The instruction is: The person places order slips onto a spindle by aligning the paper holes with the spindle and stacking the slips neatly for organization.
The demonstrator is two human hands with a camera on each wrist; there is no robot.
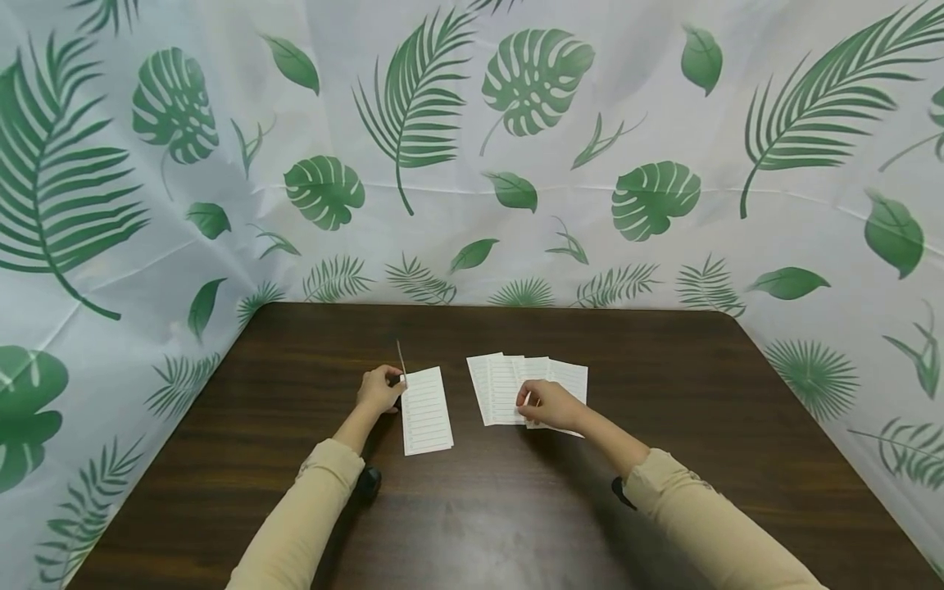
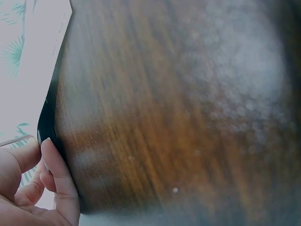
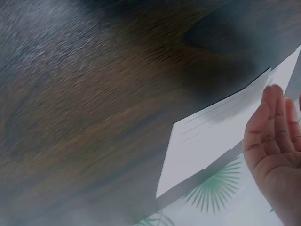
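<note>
My left hand (image 1: 379,390) pinches white lined cards (image 1: 426,414) at their upper left, thumb against fingertip; a second edge shows under the top card. A thin pale strip (image 1: 401,359) rises from the same fingertips, and the left wrist view shows it as a narrow line beside the thumb. Farther right, several white lined cards (image 1: 504,393) lie fanned out and overlapping on the table. My right hand (image 1: 551,405) is over that fan, fingers lightly bent, fingertips right at the cards. In the right wrist view its fingers (image 3: 274,110) overlap the card sheet (image 3: 207,136).
The dark wood-grain table (image 1: 487,508) has rounded far corners. A white curtain (image 1: 457,123) with green leaf prints hangs behind it and along both sides. Black bands (image 1: 369,482) show at the wrists, under the beige sleeves.
</note>
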